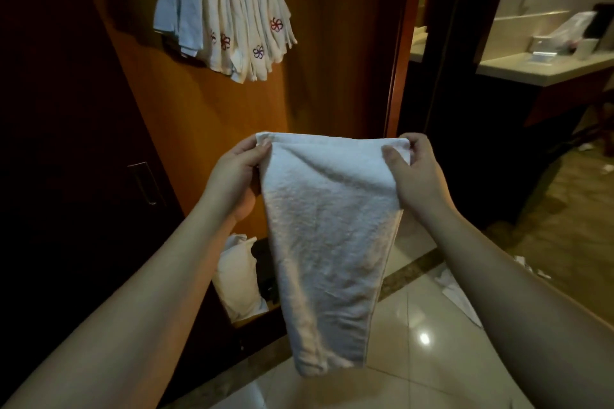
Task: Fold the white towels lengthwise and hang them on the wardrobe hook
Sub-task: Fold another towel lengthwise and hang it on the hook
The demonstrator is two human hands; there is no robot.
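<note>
Head view here: I've got the white towel [327, 236] held up in the air, folded over along its top edge and hanging straight down in front of me. My left hand [237, 173] pinches the top left corner, my right hand [415, 173] pinches the top right one, thumbs on the near face. Up above, a bunch of hung towels [229, 13] dangles against the wardrobe panel [206, 116], well apart from mine. Tiled floor [422, 325] below the bottom edge, open doorway to my right.
</note>
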